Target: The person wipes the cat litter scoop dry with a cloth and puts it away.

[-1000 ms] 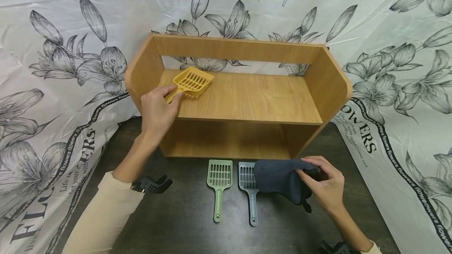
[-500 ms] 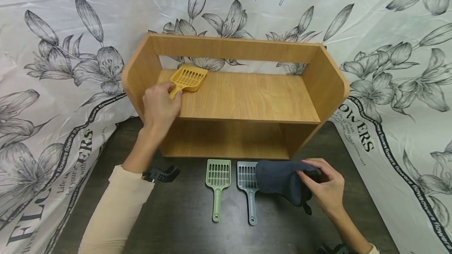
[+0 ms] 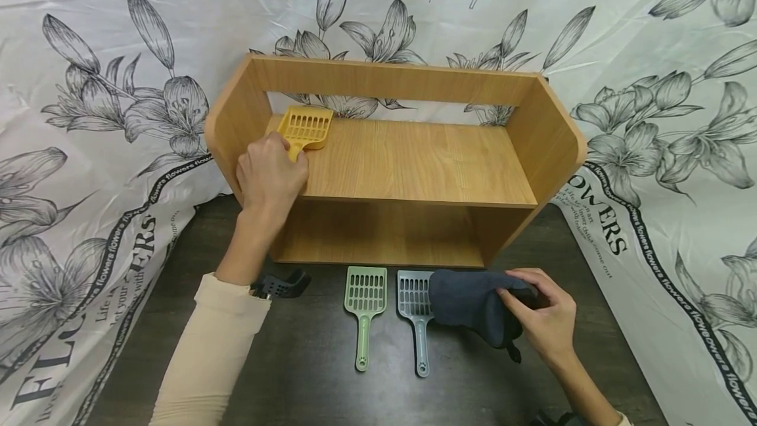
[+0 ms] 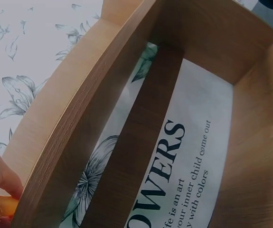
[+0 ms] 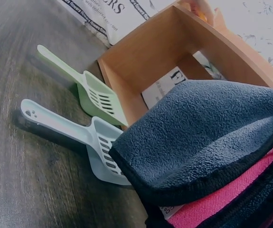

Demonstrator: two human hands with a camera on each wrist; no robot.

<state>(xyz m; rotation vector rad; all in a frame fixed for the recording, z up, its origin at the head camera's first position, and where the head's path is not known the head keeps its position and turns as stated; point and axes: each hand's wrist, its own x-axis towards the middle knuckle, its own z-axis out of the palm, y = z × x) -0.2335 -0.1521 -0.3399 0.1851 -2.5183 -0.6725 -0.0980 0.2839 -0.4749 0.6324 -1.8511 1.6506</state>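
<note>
My left hand [image 3: 269,173] grips the handle of a yellow litter scoop [image 3: 307,127] at the left end of the wooden shelf's upper board [image 3: 414,160]. Most of that handle is hidden behind the fingers; only a bit of yellow shows low in the left wrist view. Between thumb and fingers, my right hand [image 3: 550,314] pinches a folded dark blue-grey cloth [image 5: 212,128] with a bright pink layer underneath. The cloth overlaps the slotted head of a light blue litter scoop [image 3: 422,347]. Beside it, a green litter scoop [image 3: 365,340] lies with its handle toward me.
The two-level wooden shelf stands at the back of the dark table [image 3: 331,386], its lower compartment [image 3: 378,235] facing me. Behind it and at both sides hangs a white flower-printed sheet [image 3: 662,104]. Both scoops on the table lie right before the shelf's front edge.
My left hand has shifted the yellow scoop leftward along the upper board and turned its head more upright, away from me. The right hand and cloth stay nearly still.
</note>
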